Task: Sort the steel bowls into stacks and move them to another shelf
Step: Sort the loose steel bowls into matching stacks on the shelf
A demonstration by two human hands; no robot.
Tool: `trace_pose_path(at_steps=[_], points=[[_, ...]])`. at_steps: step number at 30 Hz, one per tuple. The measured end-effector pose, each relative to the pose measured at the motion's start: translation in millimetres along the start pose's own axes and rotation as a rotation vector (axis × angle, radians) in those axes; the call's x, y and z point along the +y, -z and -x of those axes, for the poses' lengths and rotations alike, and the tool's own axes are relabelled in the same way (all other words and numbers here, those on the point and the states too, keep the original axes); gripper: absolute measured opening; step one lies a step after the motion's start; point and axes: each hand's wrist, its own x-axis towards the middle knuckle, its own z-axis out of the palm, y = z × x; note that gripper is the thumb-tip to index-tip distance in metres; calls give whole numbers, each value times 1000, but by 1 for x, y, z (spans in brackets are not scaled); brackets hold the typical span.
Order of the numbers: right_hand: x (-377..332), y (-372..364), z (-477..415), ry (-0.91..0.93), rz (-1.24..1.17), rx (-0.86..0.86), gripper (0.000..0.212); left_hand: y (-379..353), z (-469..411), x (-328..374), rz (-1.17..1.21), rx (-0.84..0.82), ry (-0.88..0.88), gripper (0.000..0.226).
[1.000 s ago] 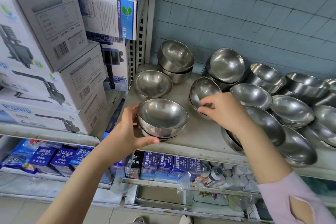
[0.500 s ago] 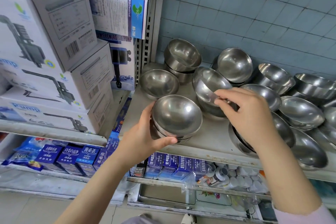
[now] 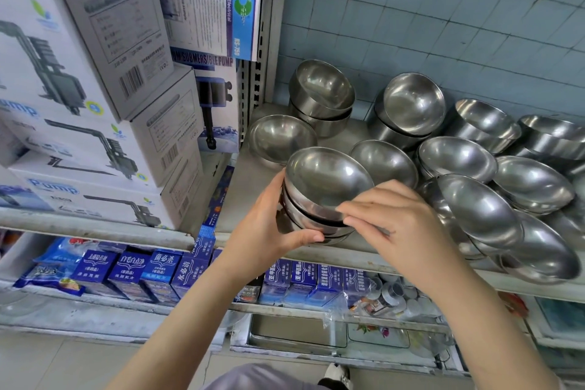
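Head view: at far left, white cardboard pump boxes are piled on a shelf, with small blue cartons lined up on the level below. Right of them, the left hand wraps round the left side of a stack of round steel bowls, its thumb curled along the near lower edge. The stack is at the near left corner of the grey metal shelf; whether it rests there or is lifted cannot be told. Its axis runs roughly upright and the mouths face up. The top bowl is tipped a little, with a dark gap on its near right side. The right hand pinches that bowl's near rim with its fingertips. Farther back stand a single steel bowl and a two-bowl stack. To the right, loose shiny bowls lean on one another.
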Motion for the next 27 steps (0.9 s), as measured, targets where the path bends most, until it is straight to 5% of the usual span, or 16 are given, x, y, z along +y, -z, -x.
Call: trace_pose_path(at_steps=[10,16,22,27], points=[[2,-4,6,-36,-117,-40,25,-2,0,-5,-51,28,15,110],[21,40,-12,-290,-235,-47,40,4,-1,-9,-24,37,34,113],[68,53,-37,-454,-63,-506,26,12,-2,-14,8,19,45,106],[80,41,-42,-464,-42,-595,28,12,-1,-13,16,38,47,111]])
